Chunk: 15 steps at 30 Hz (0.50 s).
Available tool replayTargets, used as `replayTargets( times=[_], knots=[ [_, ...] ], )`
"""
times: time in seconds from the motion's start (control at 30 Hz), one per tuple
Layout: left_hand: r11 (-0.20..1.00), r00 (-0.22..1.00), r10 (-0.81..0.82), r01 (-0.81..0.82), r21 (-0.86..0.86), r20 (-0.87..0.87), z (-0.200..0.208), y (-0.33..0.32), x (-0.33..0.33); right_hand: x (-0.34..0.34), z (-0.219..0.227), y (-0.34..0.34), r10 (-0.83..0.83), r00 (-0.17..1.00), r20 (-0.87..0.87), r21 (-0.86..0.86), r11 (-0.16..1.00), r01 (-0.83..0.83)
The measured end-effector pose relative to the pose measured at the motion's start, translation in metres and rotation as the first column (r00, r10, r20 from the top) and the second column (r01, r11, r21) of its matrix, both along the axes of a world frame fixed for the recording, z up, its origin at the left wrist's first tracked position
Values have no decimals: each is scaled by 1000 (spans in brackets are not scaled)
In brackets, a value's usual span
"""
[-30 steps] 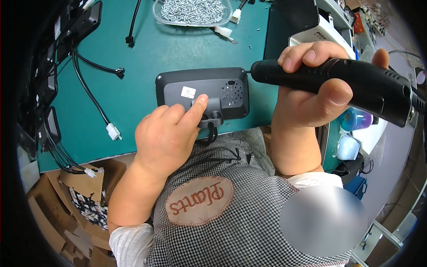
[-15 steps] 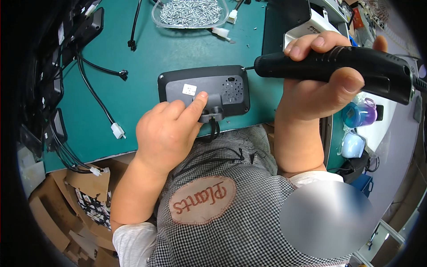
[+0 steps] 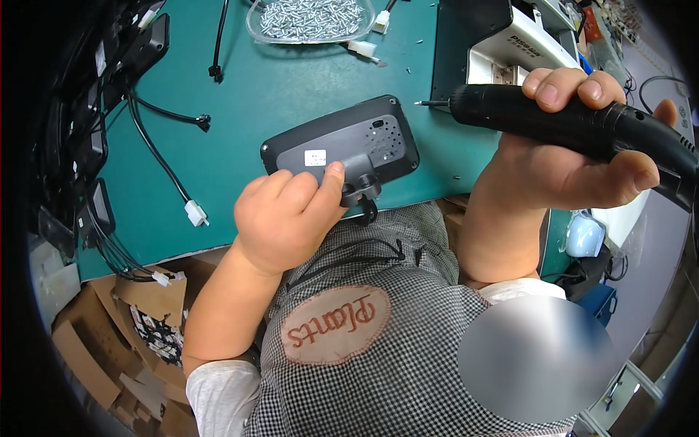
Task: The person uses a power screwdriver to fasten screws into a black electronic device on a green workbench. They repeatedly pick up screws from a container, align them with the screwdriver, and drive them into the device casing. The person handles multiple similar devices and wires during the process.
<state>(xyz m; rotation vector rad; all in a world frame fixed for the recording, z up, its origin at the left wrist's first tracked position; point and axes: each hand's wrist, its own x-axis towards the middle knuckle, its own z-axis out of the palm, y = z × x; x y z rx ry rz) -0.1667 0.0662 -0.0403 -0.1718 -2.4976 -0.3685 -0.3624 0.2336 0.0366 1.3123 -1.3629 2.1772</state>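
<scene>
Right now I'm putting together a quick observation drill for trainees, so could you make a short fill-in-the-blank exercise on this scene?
1. The ____ hand rests on the dark device.
2. The black power screwdriver, held in the right hand, has its bit ____ (touching / apart from) the device.
3. The clear tub is filled with small metal ____.
4. The sticker on the device is coloured ____.

Missing words: left; apart from; screws; white.

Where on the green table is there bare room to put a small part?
Bare patches lie between the screw tray and the black device, and between that device and the white-plugged cable. The left side is crowded with black units.
</scene>
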Motion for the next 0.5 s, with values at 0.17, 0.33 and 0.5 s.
replayTargets(
  times=[0.17,0.33,0.5],
  knots=[
    [1000,999,-14,13,16,52,2,-3,0,-2,1,-1,-12,1000,-4,12,1000,12],
    [998,965,66,-66,-11,254,15,2,4,-9,-1,-3,151,987,-53,-89,984,-155],
    [997,981,76,-74,-16,178,4,4,5,-16,-2,-9,289,949,-130,-125,944,-305]
  ],
)
